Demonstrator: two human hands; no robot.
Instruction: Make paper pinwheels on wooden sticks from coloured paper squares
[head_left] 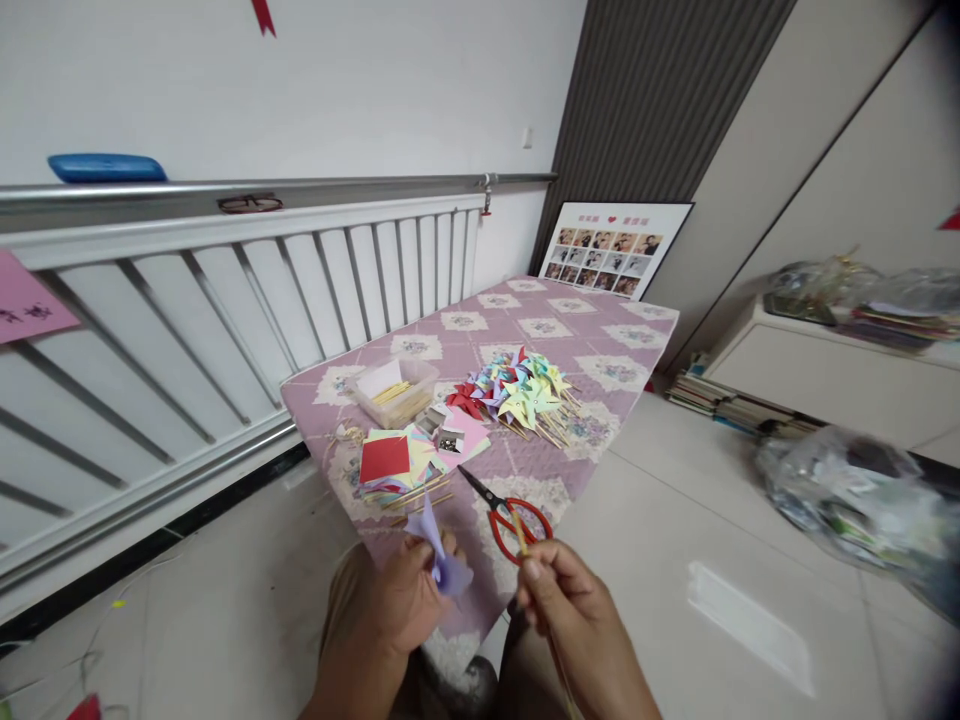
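My left hand (420,590) pinches a folded purple paper pinwheel (450,575) over the table's near corner. In my right hand (566,610) a thin wooden stick (519,528) is gripped near its upper end, its lower part running down past the palm. Just beyond that hand lie red-handled scissors (501,505), blades pointing away to the left. Stacked paper squares (385,460), red on top, rest left of the scissors with several loose sticks (420,493) in front. A heap of finished pinwheels (529,390) on sticks lies farther back.
A clear plastic box (420,378) holds more sticks. Beside the paper is a small box of metal pins (450,441). The flowered tablecloth (517,325) covers the table. A white radiator (360,270) stands to the left; plastic bags (840,490) lie on the right floor.
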